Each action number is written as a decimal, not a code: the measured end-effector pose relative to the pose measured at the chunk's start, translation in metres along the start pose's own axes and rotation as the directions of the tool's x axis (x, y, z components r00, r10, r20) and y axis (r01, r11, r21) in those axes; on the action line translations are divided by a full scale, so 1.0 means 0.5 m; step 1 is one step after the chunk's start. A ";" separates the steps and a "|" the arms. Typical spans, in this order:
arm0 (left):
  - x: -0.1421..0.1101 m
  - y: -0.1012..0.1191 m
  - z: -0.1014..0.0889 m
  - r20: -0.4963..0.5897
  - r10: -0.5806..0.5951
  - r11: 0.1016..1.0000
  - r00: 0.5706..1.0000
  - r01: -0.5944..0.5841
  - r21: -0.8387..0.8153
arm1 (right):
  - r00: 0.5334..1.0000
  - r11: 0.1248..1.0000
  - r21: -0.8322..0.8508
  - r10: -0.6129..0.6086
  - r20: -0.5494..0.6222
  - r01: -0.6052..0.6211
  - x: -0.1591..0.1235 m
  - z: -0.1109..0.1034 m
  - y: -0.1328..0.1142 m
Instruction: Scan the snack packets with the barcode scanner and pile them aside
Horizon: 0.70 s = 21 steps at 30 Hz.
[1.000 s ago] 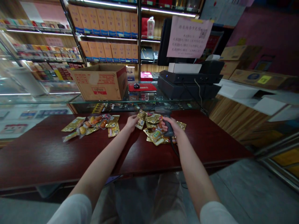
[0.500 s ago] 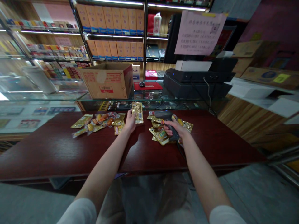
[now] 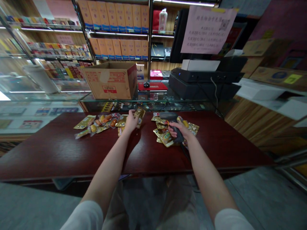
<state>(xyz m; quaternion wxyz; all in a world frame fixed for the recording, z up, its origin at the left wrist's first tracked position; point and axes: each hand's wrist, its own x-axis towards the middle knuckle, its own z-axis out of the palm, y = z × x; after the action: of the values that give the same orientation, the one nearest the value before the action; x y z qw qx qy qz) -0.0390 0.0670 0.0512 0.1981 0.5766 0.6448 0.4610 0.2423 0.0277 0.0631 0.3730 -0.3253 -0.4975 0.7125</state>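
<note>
My left hand (image 3: 130, 121) grips a gold snack packet (image 3: 139, 113) just above the dark red table (image 3: 59, 150), at the right end of the left pile of snack packets (image 3: 100, 123). My right hand (image 3: 180, 130) is closed round the handle of a black barcode scanner (image 3: 171, 123), whose head points left over the right pile of gold packets (image 3: 165, 135). The scanner's cable runs down past my wrist.
Behind the table a glass counter carries a cardboard box (image 3: 111, 80), a red mouse pad with a mouse (image 3: 146, 84) and a black till with a printer (image 3: 203, 80). Shelves of boxed goods (image 3: 120, 28) fill the back. A pink notice (image 3: 207, 30) hangs on the monitor.
My left hand lifted a gold packet off the right pile, held it up in front of the scanner, then carried it left and down towards the left pile. The right hand barely moved.
</note>
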 end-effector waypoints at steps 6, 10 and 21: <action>-0.013 -0.017 -0.049 -0.080 0.183 0.690 0.980 -0.070 0.721 | 0.998 0.997 0.053 -0.054 0.016 0.053 0.000 -0.017 -0.005; -0.010 -0.034 -0.028 0.275 0.019 0.654 0.961 -0.220 0.723 | 0.997 0.994 0.081 -0.078 0.002 0.077 -0.004 -0.022 -0.013; -0.010 -0.061 0.007 0.107 0.164 0.646 0.981 -0.189 0.740 | 0.996 0.989 0.115 -0.085 -0.032 0.088 -0.001 -0.046 -0.013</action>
<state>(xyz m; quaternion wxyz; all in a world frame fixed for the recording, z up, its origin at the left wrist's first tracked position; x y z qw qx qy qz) -0.0521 0.0661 0.0232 -0.0916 0.6739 0.7144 0.1647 0.2633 0.0394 0.0624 0.4286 -0.2909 -0.4638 0.7188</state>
